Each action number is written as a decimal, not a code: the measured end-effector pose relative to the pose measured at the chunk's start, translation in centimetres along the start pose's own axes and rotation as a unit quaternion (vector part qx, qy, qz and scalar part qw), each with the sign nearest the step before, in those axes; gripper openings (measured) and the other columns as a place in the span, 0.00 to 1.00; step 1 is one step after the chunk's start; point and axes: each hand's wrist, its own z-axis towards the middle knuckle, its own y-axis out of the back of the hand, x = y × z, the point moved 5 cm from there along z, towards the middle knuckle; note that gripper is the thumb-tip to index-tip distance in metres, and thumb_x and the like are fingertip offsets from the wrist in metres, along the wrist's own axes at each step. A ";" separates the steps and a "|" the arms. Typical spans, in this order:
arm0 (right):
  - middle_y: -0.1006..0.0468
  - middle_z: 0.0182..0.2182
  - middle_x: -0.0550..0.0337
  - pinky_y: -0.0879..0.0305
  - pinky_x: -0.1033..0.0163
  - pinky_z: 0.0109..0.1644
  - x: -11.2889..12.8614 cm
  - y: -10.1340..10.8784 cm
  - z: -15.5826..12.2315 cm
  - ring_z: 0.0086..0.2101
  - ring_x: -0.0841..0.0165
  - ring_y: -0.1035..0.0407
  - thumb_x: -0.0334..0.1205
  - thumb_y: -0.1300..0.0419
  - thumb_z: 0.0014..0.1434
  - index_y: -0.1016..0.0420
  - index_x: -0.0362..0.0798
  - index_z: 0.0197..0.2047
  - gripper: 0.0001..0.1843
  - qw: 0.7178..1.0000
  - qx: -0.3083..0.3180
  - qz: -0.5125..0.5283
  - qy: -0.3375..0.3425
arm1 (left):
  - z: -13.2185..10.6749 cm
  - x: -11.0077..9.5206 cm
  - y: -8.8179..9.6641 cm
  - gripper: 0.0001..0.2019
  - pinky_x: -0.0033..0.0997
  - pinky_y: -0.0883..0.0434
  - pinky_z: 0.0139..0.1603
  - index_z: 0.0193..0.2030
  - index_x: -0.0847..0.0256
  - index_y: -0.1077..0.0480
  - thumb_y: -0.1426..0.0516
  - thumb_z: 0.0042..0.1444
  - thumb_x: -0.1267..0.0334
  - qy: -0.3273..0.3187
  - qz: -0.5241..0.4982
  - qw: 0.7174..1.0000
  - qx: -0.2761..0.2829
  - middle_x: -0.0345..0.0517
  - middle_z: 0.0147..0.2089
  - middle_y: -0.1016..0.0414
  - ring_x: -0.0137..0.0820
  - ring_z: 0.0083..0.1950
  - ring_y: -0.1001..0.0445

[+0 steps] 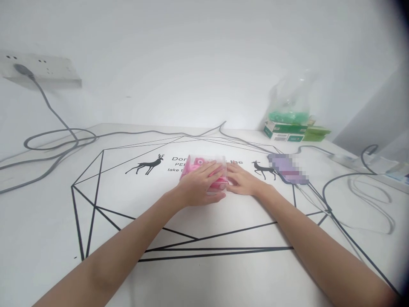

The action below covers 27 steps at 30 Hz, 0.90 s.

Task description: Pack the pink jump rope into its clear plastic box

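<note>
A clear plastic box [200, 164] with pink items inside sits on the white table [223, 277], over the printed deer and lettering. My left hand [201, 184] lies across its top and front, fingers wrapped over it. My right hand [243, 181] rests flat on the table against the box's right side, fingers stretched out and touching it.
A blurred purple object [287, 169] lies just right of my right hand. Green and white boxes with a plastic bag [292, 121] stand at the back right. Grey cables [57, 143] loop at the left, black ones [354, 192] at the right. A wall socket [41, 70] is upper left.
</note>
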 end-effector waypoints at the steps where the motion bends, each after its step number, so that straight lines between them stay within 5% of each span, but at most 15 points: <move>1: 0.39 0.66 0.52 0.50 0.43 0.67 0.0 -0.1 0.0 0.63 0.56 0.43 0.51 0.48 0.67 0.36 0.55 0.66 0.26 1.000 0.001 0.004 0.006 | 0.0 0.0 0.0 0.32 0.59 0.51 0.70 0.68 0.60 0.41 0.47 0.62 0.45 0.004 -0.001 1.000 0.002 0.56 0.68 0.38 0.48 0.70 0.42; 11: 0.30 0.53 0.50 0.36 0.51 0.58 -0.7 -0.7 0.4 0.54 0.57 0.35 0.47 0.42 0.63 0.22 0.53 0.52 0.17 0.999 0.009 0.030 -0.029 | 0.0 0.0 0.0 0.29 0.65 0.65 0.70 0.65 0.54 0.37 0.47 0.61 0.43 0.022 0.013 1.000 -0.001 0.51 0.68 0.37 0.47 0.69 0.39; 20: 0.33 0.60 0.50 0.39 0.48 0.61 -0.4 -0.1 0.3 0.58 0.55 0.38 0.47 0.40 0.62 0.28 0.55 0.60 0.24 0.999 -0.023 0.025 -0.012 | 0.1 0.0 0.1 0.34 0.67 0.61 0.70 0.70 0.54 0.45 0.47 0.61 0.43 0.013 0.020 1.000 0.012 0.53 0.70 0.41 0.50 0.71 0.44; 27: 0.34 0.61 0.50 0.39 0.49 0.62 -0.7 0.1 -0.4 0.59 0.55 0.36 0.49 0.39 0.60 0.27 0.55 0.59 0.24 0.998 -0.042 0.019 -0.044 | 0.1 0.2 0.1 0.35 0.58 0.49 0.70 0.72 0.53 0.48 0.46 0.61 0.43 0.006 0.005 1.000 0.011 0.53 0.71 0.42 0.48 0.71 0.44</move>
